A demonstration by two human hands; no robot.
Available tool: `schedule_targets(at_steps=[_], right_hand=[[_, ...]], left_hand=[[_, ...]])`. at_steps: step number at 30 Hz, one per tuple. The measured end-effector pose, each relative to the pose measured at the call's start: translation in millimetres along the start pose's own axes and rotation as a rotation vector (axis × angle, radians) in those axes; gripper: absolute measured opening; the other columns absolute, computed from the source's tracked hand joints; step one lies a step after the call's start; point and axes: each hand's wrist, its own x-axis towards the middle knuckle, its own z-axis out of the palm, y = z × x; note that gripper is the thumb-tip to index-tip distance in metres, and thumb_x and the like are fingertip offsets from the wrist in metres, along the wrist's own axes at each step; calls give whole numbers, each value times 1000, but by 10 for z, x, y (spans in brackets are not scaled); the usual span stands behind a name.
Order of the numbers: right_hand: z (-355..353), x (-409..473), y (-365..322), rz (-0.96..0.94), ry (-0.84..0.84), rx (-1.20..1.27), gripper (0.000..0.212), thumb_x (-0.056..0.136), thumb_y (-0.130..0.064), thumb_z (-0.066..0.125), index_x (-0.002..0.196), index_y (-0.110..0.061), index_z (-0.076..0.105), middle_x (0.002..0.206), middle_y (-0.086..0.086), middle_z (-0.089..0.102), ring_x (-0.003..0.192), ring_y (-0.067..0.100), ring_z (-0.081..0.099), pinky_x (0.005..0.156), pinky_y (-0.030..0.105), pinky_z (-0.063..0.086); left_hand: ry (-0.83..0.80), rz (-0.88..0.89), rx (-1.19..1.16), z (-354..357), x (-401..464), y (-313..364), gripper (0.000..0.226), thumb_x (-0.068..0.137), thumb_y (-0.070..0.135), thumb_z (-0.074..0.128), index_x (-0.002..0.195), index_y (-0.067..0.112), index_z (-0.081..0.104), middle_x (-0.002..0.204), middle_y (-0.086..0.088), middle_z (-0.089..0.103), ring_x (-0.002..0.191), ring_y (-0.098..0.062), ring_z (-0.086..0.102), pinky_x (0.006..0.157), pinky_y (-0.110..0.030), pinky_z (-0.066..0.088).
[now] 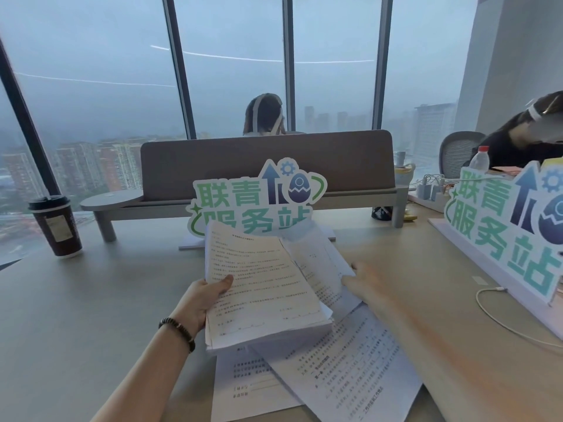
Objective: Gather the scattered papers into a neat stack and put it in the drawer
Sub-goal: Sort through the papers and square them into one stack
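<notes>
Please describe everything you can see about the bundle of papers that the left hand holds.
The bundle of papers is a thick sheaf of white sheets printed with lines of small dark text. The left hand grips its left edge, thumb on top, and holds it tilted above the desk. Its edges are uneven, and the top sheets fan apart on the right side, where the blurred right hand touches them. Below it, loose printed sheets lie flat on the desk.

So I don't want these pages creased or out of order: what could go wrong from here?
The left hand grips the gathered stack by one edge only, so it sags and sheets could fan out or slip. The right hand is pulling a sheet that lies skewed; it may crease. Two loose sheets lie under the raised stack and could get overlooked.
</notes>
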Motion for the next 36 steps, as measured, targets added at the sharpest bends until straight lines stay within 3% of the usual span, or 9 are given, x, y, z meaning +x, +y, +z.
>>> schedule_targets(at_steps=[5, 8, 12, 15, 19, 23, 28, 32, 36], right_hand=[[-6, -57, -6, -36, -107, 30, 45, 75, -20, 88, 108, -21, 58, 92, -2, 68, 84, 19, 70, 60, 29, 53], [5, -23, 16, -55, -81, 65, 38, 79, -12, 83, 106, -20, 58, 87, -4, 65, 81, 17, 67, 62, 29, 53], [10, 42, 52, -47, 12, 146, 13, 89, -8, 71, 90, -15, 61, 97, 8, 69, 80, 20, 65, 70, 32, 55], [13, 72, 75, -25, 74, 215, 19, 94, -10, 63, 81, -20, 54, 93, 9, 66, 83, 25, 64, 77, 38, 55], [-22, 102, 81, 22, 105, 249, 13, 96, -19, 57, 85, -15, 51, 98, 13, 65, 83, 24, 61, 69, 34, 51], [-93, 49, 45, 4, -74, 127, 12, 97, -27, 63, 93, -18, 57, 92, 1, 66, 78, 13, 61, 58, 26, 46], [-60, 93, 87, -12, -86, 202, 21, 89, -22, 75, 102, -13, 62, 93, 3, 70, 81, 19, 69, 66, 30, 56], [-107, 83, 30, 67, -168, 304, 31, 83, -27, 81, 105, -10, 67, 98, 8, 74, 86, 24, 71, 64, 30, 55], [-7, 108, 37, 110, -162, 291, 29, 82, -12, 82, 106, -3, 70, 95, 12, 72, 82, 25, 69, 64, 30, 55]], left_hand=[[-1, 1, 12, -8, 24, -11, 29, 91, 15, 70, 114, -4, 66, 102, -21, 74, 80, -35, 72, 56, -36, 61], [-1, -2, 9, -11, 22, -9, 30, 91, 15, 70, 115, -4, 66, 104, -21, 74, 83, -36, 72, 59, -37, 61], [-2, 0, -36, -31, 13, 11, 28, 92, 14, 70, 114, -3, 66, 103, -21, 74, 81, -35, 72, 51, -36, 60], [3, 0, -53, -42, 2, 25, 25, 92, 13, 69, 113, -1, 66, 100, -20, 74, 79, -35, 72, 49, -35, 59], [2, -1, -51, -59, 31, 10, 28, 92, 13, 69, 115, -3, 65, 101, -20, 74, 81, -35, 72, 52, -37, 61], [-10, 0, -30, -54, 51, -25, 30, 92, 14, 69, 116, -5, 65, 104, -21, 74, 84, -36, 72, 56, -37, 61], [-10, -21, -33, -34, 62, -43, 28, 91, 14, 70, 113, -4, 66, 107, -23, 73, 89, -38, 72, 65, -42, 61], [-7, -22, -25, -28, 52, -47, 28, 91, 14, 70, 113, -3, 66, 105, -22, 73, 86, -37, 72, 61, -40, 62], [-36, -30, -6, -26, 26, -38, 30, 91, 16, 71, 114, -2, 67, 105, -22, 74, 87, -38, 72, 60, -40, 62]])
